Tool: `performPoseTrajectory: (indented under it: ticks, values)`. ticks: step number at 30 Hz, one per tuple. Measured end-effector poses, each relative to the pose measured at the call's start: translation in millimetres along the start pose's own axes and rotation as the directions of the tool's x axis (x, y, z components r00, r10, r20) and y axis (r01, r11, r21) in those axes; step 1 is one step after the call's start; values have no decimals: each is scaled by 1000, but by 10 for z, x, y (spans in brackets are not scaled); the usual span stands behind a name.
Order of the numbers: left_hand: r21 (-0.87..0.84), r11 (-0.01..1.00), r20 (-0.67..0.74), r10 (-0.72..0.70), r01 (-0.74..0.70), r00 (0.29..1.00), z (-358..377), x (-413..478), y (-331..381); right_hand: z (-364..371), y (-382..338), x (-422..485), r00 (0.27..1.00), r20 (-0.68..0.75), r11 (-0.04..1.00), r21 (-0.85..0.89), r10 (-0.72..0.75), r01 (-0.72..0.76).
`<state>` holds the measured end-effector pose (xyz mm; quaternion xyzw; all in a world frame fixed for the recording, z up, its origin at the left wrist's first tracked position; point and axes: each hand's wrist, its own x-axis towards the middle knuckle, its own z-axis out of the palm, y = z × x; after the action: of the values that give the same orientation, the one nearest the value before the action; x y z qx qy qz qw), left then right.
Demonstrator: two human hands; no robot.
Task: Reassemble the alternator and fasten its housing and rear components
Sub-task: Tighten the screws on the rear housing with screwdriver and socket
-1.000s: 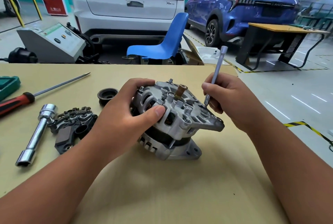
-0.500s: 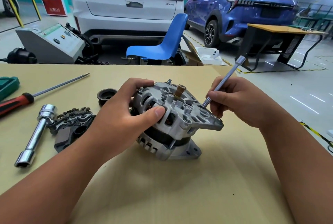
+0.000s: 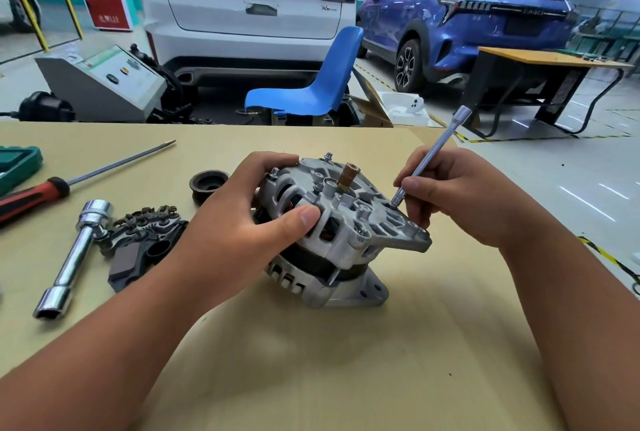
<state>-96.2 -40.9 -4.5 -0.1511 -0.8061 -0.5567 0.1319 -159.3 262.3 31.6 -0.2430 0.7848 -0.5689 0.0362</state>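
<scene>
The silver alternator (image 3: 343, 233) stands tilted on the tan table (image 3: 311, 361), its rear housing up and a brown shaft stub at the top. My left hand (image 3: 242, 222) grips the housing's left side, thumb across the front ribs. My right hand (image 3: 460, 195) pinches a thin chrome socket driver (image 3: 433, 160). The driver leans up to the right, with its lower tip on a bolt at the housing's right edge. A black rectifier plate (image 3: 138, 240) and a black pulley (image 3: 207, 182) lie to the left.
A chrome tubular socket wrench (image 3: 74, 257) lies left of the rectifier. Beyond it lie a red-handled screwdriver (image 3: 52, 188) and a green tray (image 3: 17, 167) at the left edge. The table ends just right of my right hand. A blue chair (image 3: 311, 84) and parked cars stand behind.
The socket driver has tilted from nearly upright to leaning right, its tip staying on the same bolt. My right hand turned with it. The left hand and alternator stayed put.
</scene>
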Motion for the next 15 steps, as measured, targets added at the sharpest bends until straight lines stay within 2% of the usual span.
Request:
performPoseTrajectory:
  ticks: [8, 12, 15]
  values:
    - [-35, 999, -7, -13, 13, 1000, 14, 6, -1, 130, -21, 13, 997, -65, 999, -42, -32, 30]
    - [-181, 981, -14, -70, 66, 997, 50, 4, 50, 334, 50, 60, 978, -210, 998, 63, 6, 7]
    - [-217, 972, -17, -91, 85, 996, 68, 14, 74, 411, 48, 68, 968, -250, 996, 85, 14, 7]
